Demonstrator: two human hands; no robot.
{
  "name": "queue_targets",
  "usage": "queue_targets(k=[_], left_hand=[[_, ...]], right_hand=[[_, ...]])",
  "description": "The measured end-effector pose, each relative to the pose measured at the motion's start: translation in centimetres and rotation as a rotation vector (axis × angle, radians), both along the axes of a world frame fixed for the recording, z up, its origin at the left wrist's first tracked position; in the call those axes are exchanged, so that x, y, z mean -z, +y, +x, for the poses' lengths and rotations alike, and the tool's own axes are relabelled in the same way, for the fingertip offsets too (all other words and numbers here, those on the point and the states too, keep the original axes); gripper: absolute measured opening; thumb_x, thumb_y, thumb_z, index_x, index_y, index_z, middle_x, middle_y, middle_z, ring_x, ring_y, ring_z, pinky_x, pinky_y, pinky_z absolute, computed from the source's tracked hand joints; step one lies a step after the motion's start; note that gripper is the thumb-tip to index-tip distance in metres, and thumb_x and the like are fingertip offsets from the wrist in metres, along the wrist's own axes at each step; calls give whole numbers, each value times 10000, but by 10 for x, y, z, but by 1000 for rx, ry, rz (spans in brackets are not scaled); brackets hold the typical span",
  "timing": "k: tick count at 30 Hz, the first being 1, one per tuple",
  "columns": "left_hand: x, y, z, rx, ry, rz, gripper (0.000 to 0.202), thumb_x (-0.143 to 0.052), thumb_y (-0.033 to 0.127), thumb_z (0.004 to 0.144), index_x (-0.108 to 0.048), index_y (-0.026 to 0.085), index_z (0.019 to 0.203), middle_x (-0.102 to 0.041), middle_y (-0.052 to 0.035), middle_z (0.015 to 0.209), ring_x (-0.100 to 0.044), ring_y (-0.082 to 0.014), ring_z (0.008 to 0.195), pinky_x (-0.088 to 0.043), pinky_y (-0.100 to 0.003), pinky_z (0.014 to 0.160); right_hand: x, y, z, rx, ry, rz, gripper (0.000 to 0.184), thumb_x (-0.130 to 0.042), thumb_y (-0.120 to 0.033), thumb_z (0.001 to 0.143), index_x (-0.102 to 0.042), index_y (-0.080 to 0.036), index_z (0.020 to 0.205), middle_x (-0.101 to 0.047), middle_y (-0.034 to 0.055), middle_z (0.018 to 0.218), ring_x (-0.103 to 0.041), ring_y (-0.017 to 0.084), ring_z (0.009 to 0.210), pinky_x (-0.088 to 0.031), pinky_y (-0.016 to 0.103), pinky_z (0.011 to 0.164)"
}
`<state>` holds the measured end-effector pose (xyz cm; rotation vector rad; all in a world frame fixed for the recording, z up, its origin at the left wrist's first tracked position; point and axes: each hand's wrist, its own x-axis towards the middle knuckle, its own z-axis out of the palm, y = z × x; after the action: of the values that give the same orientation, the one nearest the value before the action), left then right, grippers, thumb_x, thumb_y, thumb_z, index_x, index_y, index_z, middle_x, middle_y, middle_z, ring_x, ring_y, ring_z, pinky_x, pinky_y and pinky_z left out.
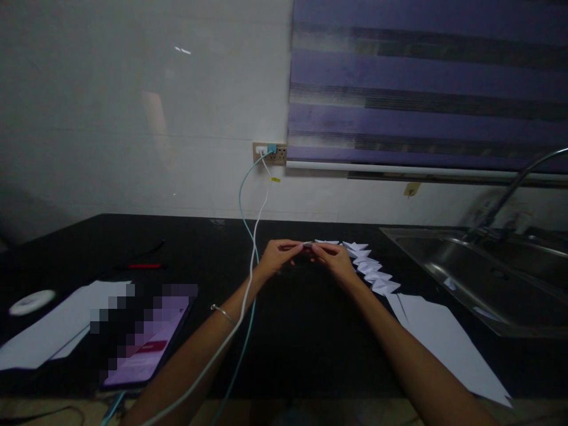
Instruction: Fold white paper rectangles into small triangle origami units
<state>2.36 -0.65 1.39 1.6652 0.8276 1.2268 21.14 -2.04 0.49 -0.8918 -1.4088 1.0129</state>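
Observation:
My left hand [280, 254] and my right hand [332, 258] meet over the middle of the black counter [293, 331]. Between their fingertips they pinch a small folded piece of paper [307, 244], seen nearly edge-on, so its full shape is hidden. Both hands are closed, thumbs toward me. Just right of my right hand, several folded white paper boats [371, 267] stand in a slanting row, partly hidden at the far end. A stack of white paper sheets [437, 337] lies beside my right forearm.
A steel sink [465, 272] with a faucet [506, 195] is at the right. White and teal cables [242, 201] hang from a wall outlet [277, 155] across my left arm. At the left lie a tablet [151, 349], paper sheets [57, 331], a white roundish object [32, 302] and a red-and-black item [144, 266].

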Motion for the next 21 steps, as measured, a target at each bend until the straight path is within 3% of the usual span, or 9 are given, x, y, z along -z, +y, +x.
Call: queue_targets(k=[3, 8, 16, 21], left_hand=[[1, 2, -2, -29, 58, 30, 258, -657, 355, 783, -741, 135, 889, -721, -83, 804, -589, -106, 548, -460, -210, 502], [-1, -1, 0, -37, 57, 26, 250, -658, 347, 781, -733, 125, 870, -708, -68, 752, -565, -91, 514, -454, -204, 487], [9, 7, 7, 37, -112, -12, 378, -687, 358, 749, -641, 107, 1028, -702, -111, 931, -657, -172, 742, -480, -197, 475], [7, 6, 6, -18, -45, 16, 340, -677, 369, 756, -688, 95, 956, -704, -87, 838, -579, -94, 533, -461, -199, 467]], right_hand=[[2, 1, 1, -3, -25, 10, 332, -692, -469, 720, -743, -182, 879, -723, 83, 855, -647, 198, 713, -536, 361, 703], [3, 2, 0, 8, -27, -11, 344, -698, -481, 710, -739, -173, 858, -720, 90, 841, -647, 201, 698, -529, 351, 681], [1, 1, 1, -22, 20, -10, 342, -720, -445, 695, -655, -190, 913, -719, 64, 818, -661, 192, 703, -525, 315, 656], [-2, -4, 1, -69, -47, 88, 384, -662, -411, 763, -585, -213, 1083, -711, 50, 812, -656, 181, 711, -513, 298, 642]])
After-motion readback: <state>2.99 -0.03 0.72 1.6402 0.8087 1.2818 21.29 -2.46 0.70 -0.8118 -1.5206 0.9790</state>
